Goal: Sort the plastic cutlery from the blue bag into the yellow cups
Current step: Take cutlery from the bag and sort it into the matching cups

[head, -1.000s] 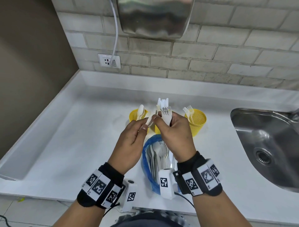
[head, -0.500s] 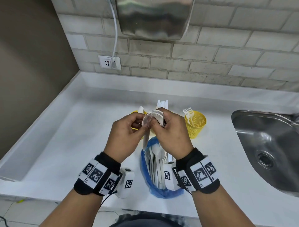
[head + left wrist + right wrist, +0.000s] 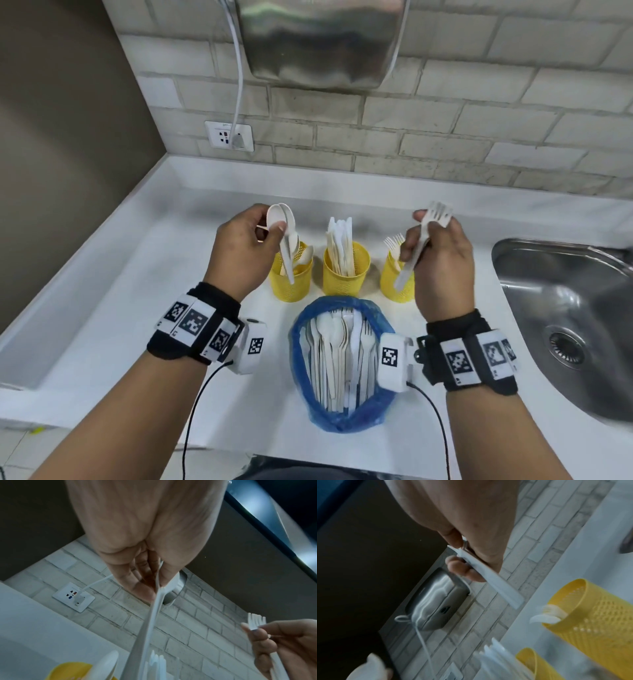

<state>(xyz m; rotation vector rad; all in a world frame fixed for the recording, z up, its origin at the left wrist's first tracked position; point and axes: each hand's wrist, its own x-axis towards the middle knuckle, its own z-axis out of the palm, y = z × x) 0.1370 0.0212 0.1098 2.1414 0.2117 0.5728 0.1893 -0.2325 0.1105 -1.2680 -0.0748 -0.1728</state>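
Note:
Three yellow mesh cups stand in a row on the white counter: the left cup [image 3: 290, 279] holds spoons, the middle cup [image 3: 346, 270] holds knives, the right cup [image 3: 394, 279] holds forks. My left hand [image 3: 270, 228] pinches white spoons [image 3: 286, 236] by their bowls, handles hanging down over the left cup. My right hand [image 3: 423, 229] grips white forks [image 3: 424, 236], tines up, handles pointing down at the right cup. The blue bag [image 3: 342, 363] lies open in front of the cups with several white pieces of cutlery inside. In the wrist views the spoon handle [image 3: 152, 615] and fork handle [image 3: 489, 576] show.
A steel sink [image 3: 568, 308] is set into the counter at the right. A brick wall with a socket [image 3: 229, 135] and a steel hand dryer [image 3: 318, 41] rises behind the cups. A brown wall bounds the counter on the left.
My hands were together above the bag sorting a mixed bundle; they have split apart, the left carrying spoons over the left cup, the right carrying forks over the right cup.

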